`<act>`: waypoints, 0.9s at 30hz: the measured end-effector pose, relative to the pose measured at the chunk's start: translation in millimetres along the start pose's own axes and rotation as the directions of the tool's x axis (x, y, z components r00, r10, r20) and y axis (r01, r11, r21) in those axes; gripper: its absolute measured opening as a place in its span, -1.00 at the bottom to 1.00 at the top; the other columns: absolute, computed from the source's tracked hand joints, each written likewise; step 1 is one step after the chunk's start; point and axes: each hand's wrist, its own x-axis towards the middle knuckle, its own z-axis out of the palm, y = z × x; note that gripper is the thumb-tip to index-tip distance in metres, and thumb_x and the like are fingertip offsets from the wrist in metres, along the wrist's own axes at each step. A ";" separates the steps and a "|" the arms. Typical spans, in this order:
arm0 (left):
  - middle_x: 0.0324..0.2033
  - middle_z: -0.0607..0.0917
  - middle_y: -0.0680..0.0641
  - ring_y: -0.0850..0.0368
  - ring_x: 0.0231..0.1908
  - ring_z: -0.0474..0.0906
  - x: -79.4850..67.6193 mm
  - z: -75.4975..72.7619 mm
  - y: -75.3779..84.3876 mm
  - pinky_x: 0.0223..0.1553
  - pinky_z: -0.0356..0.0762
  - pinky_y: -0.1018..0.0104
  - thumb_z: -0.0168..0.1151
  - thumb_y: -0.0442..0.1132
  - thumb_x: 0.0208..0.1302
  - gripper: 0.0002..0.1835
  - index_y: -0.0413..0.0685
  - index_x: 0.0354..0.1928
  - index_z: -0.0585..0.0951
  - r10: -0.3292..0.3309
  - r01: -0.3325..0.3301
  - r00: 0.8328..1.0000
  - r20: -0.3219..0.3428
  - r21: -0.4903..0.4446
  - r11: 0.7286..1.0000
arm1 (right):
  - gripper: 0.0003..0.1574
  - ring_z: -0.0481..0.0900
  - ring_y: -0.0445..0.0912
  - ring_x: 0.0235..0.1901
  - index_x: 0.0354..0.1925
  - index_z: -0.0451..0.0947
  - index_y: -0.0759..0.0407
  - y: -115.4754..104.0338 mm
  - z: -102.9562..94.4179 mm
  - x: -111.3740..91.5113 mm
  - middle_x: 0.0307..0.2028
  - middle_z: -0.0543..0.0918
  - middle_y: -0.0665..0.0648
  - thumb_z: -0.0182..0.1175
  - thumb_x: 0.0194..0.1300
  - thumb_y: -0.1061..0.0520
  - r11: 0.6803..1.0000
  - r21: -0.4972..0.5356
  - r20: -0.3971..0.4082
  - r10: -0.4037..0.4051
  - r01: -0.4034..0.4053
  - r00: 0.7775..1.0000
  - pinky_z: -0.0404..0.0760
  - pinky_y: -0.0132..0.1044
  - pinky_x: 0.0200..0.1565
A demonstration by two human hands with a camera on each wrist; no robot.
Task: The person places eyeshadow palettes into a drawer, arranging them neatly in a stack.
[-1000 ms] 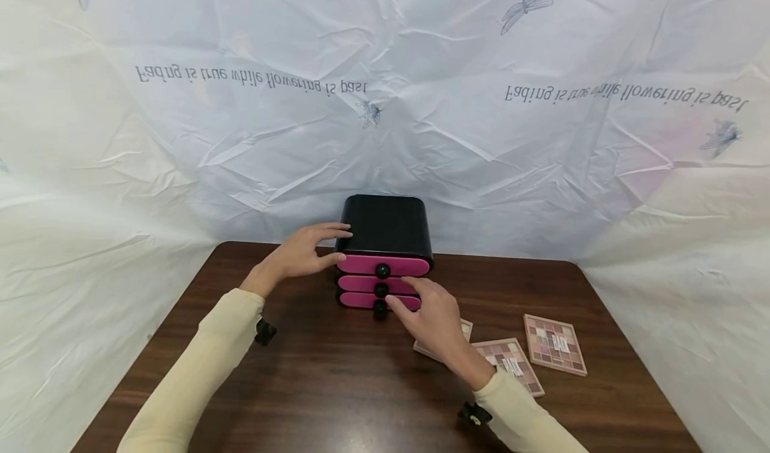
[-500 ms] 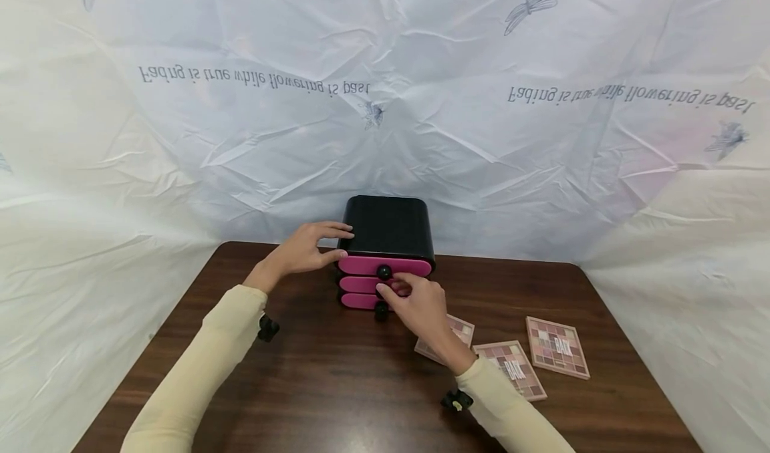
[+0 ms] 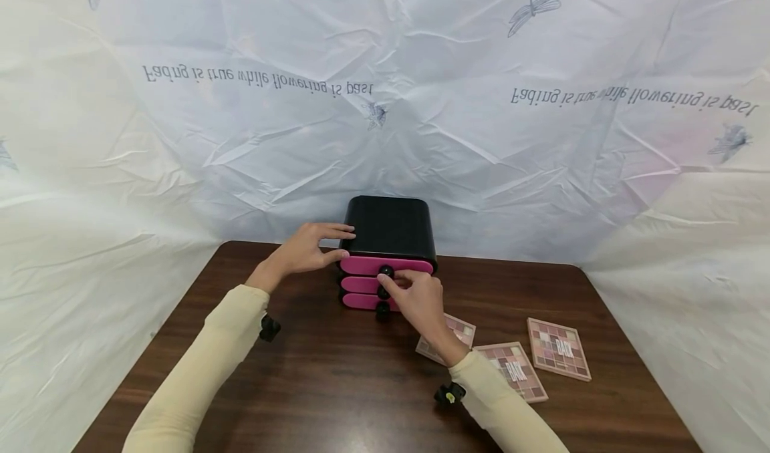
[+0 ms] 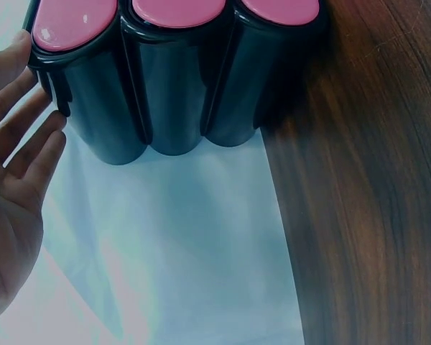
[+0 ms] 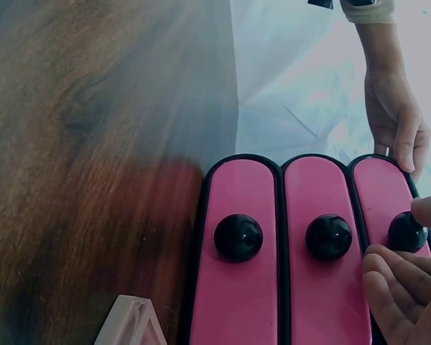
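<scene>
A black drawer unit with three pink drawer fronts stands towards the back of the table, all three drawers pushed in. My left hand rests at the unit's upper left edge, its fingers straight over the top and the thumb by the front. In the left wrist view that hand's fingers lie along the top panel. The right hand pinches the round black knob of the top drawer between thumb and fingers. Below it, the middle knob and bottom knob are untouched.
Three makeup palettes lie on the brown wooden table at the right: one partly behind the right forearm, another nearer, a third farther right. A white printed sheet hangs close behind the unit.
The right hand has moved up and left from beside the lower drawers to the top drawer's knob and now pinches it. The left hand stays on the unit.
</scene>
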 end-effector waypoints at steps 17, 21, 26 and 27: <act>0.30 0.60 -0.08 -0.11 0.34 0.48 0.3 -0.7 2.5 0.26 0.48 -0.11 0.35 0.04 0.38 -0.51 -0.03 0.25 0.67 -0.011 0.011 1.000 0.011 0.002 1.000 | -0.62 0.67 -0.33 -0.46 -0.27 0.84 0.05 -1.5 0.6 -11.5 -0.44 0.79 -0.09 0.42 0.27 -0.22 0.999 0.018 -0.054 -0.029 0.030 0.998 0.64 -0.32 -0.40; 0.30 0.60 -0.09 -0.11 0.34 0.47 0.6 -0.6 3.2 0.27 0.47 -0.11 0.35 0.04 0.38 -0.51 -0.03 0.25 0.67 -0.012 0.012 1.000 0.009 -0.005 1.000 | -0.63 0.67 -0.36 -0.45 -0.29 0.84 0.02 -3.1 0.2 -17.3 -0.45 0.78 -0.13 0.43 0.26 -0.23 0.999 0.026 -0.067 -0.039 0.041 0.997 0.65 -0.31 -0.36; 0.30 0.60 -0.09 -0.12 0.35 0.47 0.5 -1.0 3.1 0.28 0.46 -0.11 0.34 0.04 0.39 -0.51 -0.03 0.25 0.67 -0.017 0.017 1.000 0.011 -0.010 1.000 | -0.63 0.67 -0.38 -0.45 -0.31 0.83 -0.01 -4.9 -0.5 -26.1 -0.45 0.78 -0.15 0.44 0.24 -0.25 0.998 0.041 -0.073 -0.048 0.051 0.996 0.64 -0.35 -0.37; 0.30 0.60 -0.10 -0.12 0.34 0.47 0.4 -1.0 2.9 0.28 0.46 -0.11 0.34 0.04 0.39 -0.51 -0.03 0.25 0.67 -0.017 0.017 1.000 0.012 -0.012 1.000 | -0.63 0.67 -0.38 -0.45 -0.30 0.84 -0.01 -5.5 -0.8 -28.0 -0.45 0.78 -0.15 0.44 0.24 -0.25 0.998 0.047 -0.074 -0.048 0.052 0.996 0.64 -0.36 -0.37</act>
